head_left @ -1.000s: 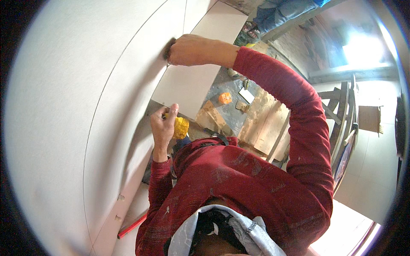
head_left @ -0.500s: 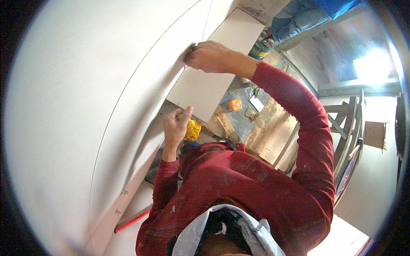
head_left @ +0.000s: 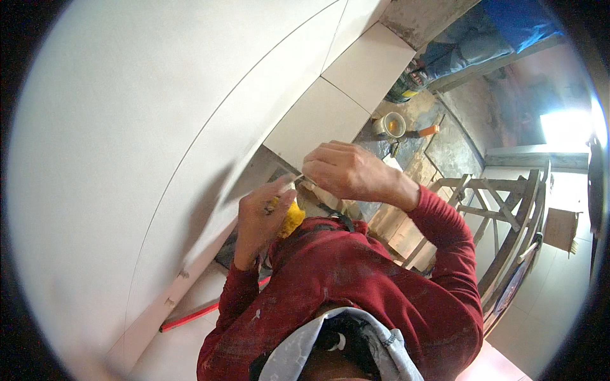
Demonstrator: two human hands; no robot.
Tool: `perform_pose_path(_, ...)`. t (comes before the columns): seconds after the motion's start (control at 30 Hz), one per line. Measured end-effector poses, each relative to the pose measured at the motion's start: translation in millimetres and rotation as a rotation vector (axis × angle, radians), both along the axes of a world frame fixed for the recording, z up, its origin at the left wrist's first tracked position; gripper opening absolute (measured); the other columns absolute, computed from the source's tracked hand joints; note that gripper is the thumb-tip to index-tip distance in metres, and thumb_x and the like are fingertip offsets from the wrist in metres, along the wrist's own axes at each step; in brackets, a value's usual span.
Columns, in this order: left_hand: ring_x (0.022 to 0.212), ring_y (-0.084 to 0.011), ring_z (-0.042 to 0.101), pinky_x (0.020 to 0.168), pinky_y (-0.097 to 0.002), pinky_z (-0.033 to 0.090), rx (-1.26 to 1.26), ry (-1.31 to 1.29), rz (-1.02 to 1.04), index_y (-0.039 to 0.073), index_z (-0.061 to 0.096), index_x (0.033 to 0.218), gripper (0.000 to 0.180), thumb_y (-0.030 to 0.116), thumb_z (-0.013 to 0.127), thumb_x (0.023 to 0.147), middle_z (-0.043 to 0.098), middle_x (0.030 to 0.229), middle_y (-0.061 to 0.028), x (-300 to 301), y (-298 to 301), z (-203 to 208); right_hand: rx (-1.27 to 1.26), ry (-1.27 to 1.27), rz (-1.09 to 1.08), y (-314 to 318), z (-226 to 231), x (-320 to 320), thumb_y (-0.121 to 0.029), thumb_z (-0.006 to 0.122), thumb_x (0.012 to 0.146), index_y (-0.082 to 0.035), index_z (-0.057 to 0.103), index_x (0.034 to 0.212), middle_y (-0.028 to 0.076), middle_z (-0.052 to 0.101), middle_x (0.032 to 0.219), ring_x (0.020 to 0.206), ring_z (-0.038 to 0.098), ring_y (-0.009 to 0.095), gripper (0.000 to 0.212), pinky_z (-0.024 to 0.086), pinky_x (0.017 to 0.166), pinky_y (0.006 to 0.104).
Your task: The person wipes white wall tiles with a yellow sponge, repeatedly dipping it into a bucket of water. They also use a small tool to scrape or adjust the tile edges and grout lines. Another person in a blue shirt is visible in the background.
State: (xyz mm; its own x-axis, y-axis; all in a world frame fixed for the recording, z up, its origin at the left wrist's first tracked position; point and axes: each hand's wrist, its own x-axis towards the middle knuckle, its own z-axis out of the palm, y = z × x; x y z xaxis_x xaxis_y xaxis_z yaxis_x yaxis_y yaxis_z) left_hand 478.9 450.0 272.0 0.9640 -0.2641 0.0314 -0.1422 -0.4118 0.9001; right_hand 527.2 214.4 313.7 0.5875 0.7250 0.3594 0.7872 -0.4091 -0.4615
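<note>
My right hand (head_left: 346,170) is closed, its fingertips pinched at the fingertips of my left hand (head_left: 259,219). A small thin piece shows between the two hands, too small to name. A lumpy yellow sponge (head_left: 292,221) sits against the palm side of my left hand, whose curled fingers seem to hold it. Just beyond both hands lies a pale tile (head_left: 318,117), butted along the white tiled wall (head_left: 190,95). A second pale tile (head_left: 370,66) continues past it, with a thin joint between them.
A light cup (head_left: 392,125) and an orange-handled tool (head_left: 429,131) lie on the dirty floor at right. Another person's jeans (head_left: 467,54) show at the far right. A wooden trestle (head_left: 508,209) and a cardboard box (head_left: 562,228) stand right; a red bar (head_left: 190,316) lies lower left.
My right hand has come back from the wall side of the tiles to meet my left hand. The joint between the tiles is now uncovered. The sponge moved nearer my body with the left hand.
</note>
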Motion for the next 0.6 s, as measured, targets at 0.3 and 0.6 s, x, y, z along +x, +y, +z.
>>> perform_pose_path(0.3, 0.07, -0.0308, 0.065, 0.065, -0.0356, 0.05, -0.133, 0.088, 0.183, 0.002, 0.069, 0.098, 0.024, 0.024, 0.06, 0.096, 0.068, 0.08, -0.0168, -3.8, -26.1, -7.1, 0.229, -0.246, -0.161, 26.4, -26.9, -33.3, -0.008, 0.063, 0.072, 0.005, 0.057, 0.102, 0.016, 0.059, 0.101, 0.089, 0.062, 0.029, 0.033, 0.053, 0.076, 0.0374)
perform_pose_path(0.6, 0.066, -0.0322, 0.063, 0.065, -0.0345, 0.049, 0.024, -0.182, 0.048, 0.001, 0.068, 0.098, 0.015, 0.014, 0.06, 0.095, 0.065, 0.076, -0.0173, -10.3, -22.0, 2.8, 0.543, 0.458, -0.329, 17.5, -26.8, -54.2, -0.008, 0.072, 0.084, -0.003, 0.069, 0.101, 0.01, 0.066, 0.098, 0.085, 0.067, 0.025, 0.018, 0.054, 0.072, 0.0339)
